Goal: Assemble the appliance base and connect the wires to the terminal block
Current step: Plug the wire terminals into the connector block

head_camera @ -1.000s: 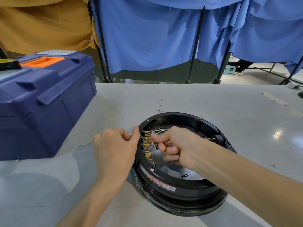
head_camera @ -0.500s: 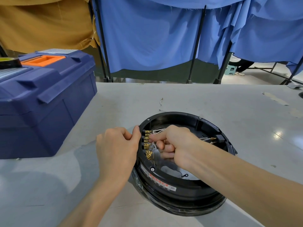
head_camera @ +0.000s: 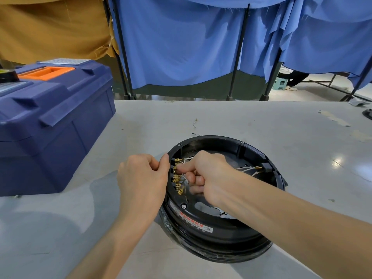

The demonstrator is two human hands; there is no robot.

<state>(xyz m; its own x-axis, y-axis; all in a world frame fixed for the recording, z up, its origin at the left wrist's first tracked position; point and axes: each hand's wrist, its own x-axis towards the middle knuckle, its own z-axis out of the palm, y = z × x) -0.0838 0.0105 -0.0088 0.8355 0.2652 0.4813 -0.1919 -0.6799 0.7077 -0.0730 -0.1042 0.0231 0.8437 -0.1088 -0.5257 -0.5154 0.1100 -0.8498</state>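
The right hand (head_camera: pixel 209 176) has its fingers curled tight. Its pointer finger and thumb pinch the end of a white wire (head_camera: pixel 186 161) right at the gold tabs of the terminal block (head_camera: pixel 177 179). The left hand (head_camera: pixel 143 178) has curled fingers too, and its thumb presses on the rim of the black base (head_camera: pixel 221 234) to hold it. The terminal block sits inside the base, on its left wall. The base rests on the gray table (head_camera: pixel 261 121). A blue toolbox (head_camera: pixel 56 127) stands well apart on the left.
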